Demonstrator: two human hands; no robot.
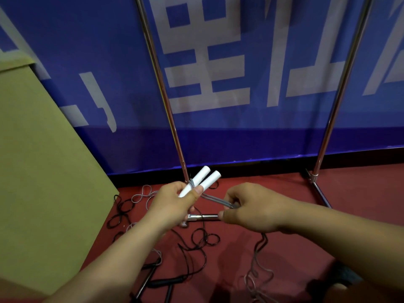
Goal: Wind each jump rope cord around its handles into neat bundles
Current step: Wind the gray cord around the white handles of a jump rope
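Observation:
My left hand grips two white jump rope handles held side by side, their free ends pointing up and away. A grey cord is looped once around the handles near my thumb and runs taut to my right hand, which pinches it. The rest of this grey cord hangs from my right hand down to the red floor. Black jump rope cords lie in loose tangles on the floor below, with black handles near the bottom.
A metal rack's chrome poles rise in front of a blue banner, with a base bar on the red floor. A tan cardboard panel stands at the left. A light cord lies near it.

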